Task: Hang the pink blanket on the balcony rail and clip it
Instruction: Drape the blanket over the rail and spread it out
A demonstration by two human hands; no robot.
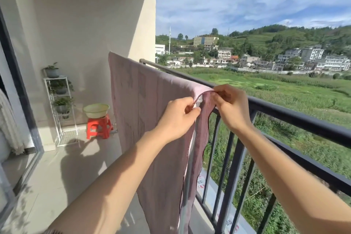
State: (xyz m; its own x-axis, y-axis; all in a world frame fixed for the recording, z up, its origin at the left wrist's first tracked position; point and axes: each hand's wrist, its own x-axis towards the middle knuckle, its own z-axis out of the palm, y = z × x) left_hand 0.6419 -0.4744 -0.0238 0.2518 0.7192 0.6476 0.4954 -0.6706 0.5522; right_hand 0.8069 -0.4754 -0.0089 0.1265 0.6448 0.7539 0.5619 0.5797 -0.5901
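While the pink blanket [152, 110] hangs draped over the balcony rail [284, 110], its long side falling on the balcony side and its near edge bunched at the top bar, the step in hand looks to be fastening that edge. The left hand [179, 119] has thumb and curled fingers pinched together on the lower end of a small pale clip [198, 100], as far as I can tell; the right hand [232, 109] pinches the folded hem just beside it, fingers curled tight on the cloth. To do it well, I judge the right hand should keep the hem pulled flat and snug over the bar; the clip should bite through both layers and, if it is wide enough, round the bar itself; whether its jaws are open or closed is hidden by the fold. A loose hem would let wind lift the corner, so tension matters before release.

Below lies a pale tiled floor [57, 167], partly in sun, with the person's shadow on it; a red stool [98, 126] near the far wall carries 1 pale green basin [96, 110]; just beside it stands a white wire rack [60, 110] with potted plants; a glass door frames the left; beyond the bars spread green fields, buildings and hills.
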